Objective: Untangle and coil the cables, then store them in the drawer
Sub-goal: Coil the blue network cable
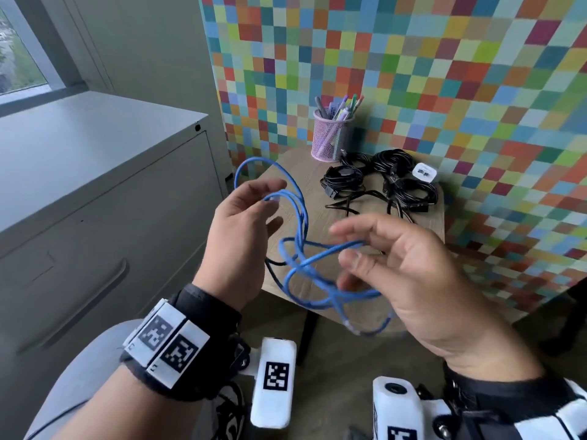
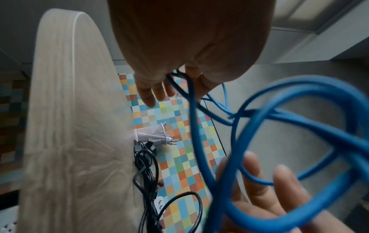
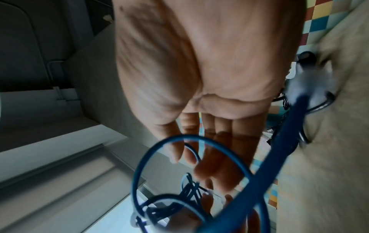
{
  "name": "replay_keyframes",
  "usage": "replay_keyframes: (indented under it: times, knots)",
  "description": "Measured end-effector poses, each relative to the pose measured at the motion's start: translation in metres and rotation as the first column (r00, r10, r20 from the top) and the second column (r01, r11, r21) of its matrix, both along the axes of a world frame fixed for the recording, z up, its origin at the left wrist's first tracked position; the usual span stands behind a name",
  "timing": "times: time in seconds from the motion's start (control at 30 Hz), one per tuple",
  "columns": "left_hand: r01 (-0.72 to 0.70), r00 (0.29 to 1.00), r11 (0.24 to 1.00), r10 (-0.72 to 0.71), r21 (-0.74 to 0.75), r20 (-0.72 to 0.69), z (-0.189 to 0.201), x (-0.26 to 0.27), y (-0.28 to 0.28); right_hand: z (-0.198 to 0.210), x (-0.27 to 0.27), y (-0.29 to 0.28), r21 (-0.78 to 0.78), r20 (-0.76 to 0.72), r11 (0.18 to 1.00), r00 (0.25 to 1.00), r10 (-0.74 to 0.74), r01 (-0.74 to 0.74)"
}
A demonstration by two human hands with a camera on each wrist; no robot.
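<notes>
A tangled blue cable (image 1: 298, 223) hangs in loops between my two hands above a small wooden table (image 1: 314, 192). My left hand (image 1: 271, 201) holds an upper loop between thumb and fingers; in the left wrist view the blue cable (image 2: 299, 126) runs out from under that left hand (image 2: 175, 82). My right hand (image 1: 349, 246) pinches another strand between thumb and forefinger, with lower loops draped under its fingers. The right wrist view shows my right hand (image 3: 199, 149) behind a blurred blue cable (image 3: 279, 149). Several black cables (image 1: 394, 179) lie heaped on the table's far side.
A grey cabinet (image 1: 95, 217) with shut drawers and a recessed handle (image 1: 79, 309) stands to my left. A pink mesh pen cup (image 1: 330, 138) and a white charger (image 1: 424, 173) sit at the back of the table, against a coloured checkered wall (image 1: 444, 74).
</notes>
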State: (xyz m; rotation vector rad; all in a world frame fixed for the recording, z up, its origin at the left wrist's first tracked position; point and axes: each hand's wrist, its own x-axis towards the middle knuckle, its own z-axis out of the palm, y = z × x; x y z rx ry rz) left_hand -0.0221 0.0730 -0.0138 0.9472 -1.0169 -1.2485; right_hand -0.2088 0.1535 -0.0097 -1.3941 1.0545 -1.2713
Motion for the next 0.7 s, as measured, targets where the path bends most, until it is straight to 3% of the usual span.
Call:
replay_keyframes:
  times: [0.13,0.3,0.47,0.53,0.6,0.7]
  knots:
    - [0.02,0.989,0.999,-0.015,-0.032,0.15,-0.003,0.005,0.002,-0.006,0.011,-0.002,0.008,-0.051,0.99,0.989,-0.141,0.142]
    - [0.006,0.944,0.987,0.046,-0.158,0.326,-0.001,0.02,0.003,-0.001,0.022,-0.007,0.115,0.19,0.974,0.958,-0.215,0.196]
    - [0.006,0.916,0.925,0.147,-0.38,0.372,0.012,0.026,0.014,-0.002,0.021,-0.012,0.121,0.24,0.964,0.936,-0.258,0.235]
    - [0.135,0.899,0.941,0.015,-0.311,0.437,0.013,0.023,0.019,-0.005,0.022,-0.013,0.083,0.239,0.976,0.947,-0.215,0.2]
    - [0.27,0.849,0.952,-0.166,-0.141,0.502,0.009,0.018,0.022,-0.009,0.025,-0.013,0.008,0.212,0.989,0.967,-0.143,0.145]
    - [0.355,0.808,0.934,-0.287,-0.038,0.515,0.004,0.013,0.024,-0.014,0.029,-0.012,-0.128,0.044,0.989,0.997,-0.063,0.068]
